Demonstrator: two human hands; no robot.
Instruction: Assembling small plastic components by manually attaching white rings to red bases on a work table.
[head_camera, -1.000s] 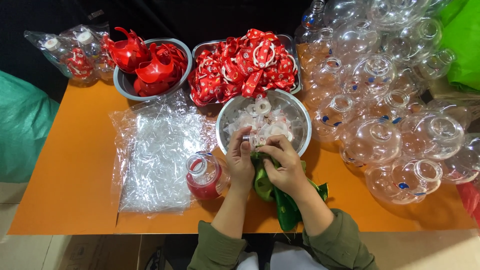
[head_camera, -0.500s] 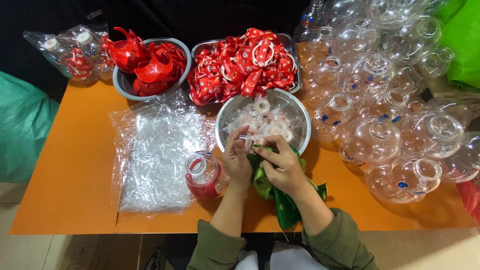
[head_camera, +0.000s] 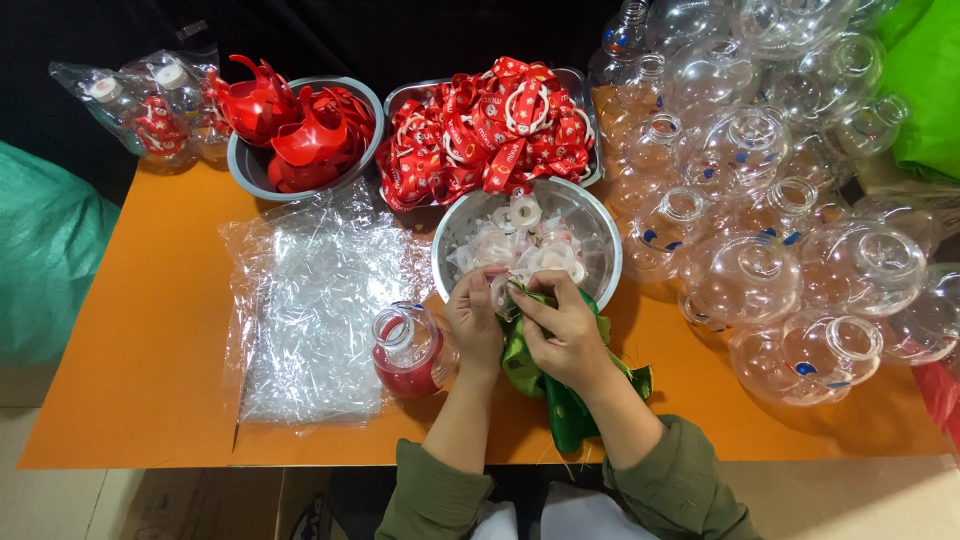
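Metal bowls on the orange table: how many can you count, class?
3. One with red plastic parts at back left, one with red ribbons beside it, one with white rings by the hands.

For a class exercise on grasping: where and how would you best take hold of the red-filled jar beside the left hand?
Grip the jar round its clear neck, under the open rim, coming from above. It lies tilted with its mouth up and left, the round body is wider and slippery, and the left hand crowds its right side.
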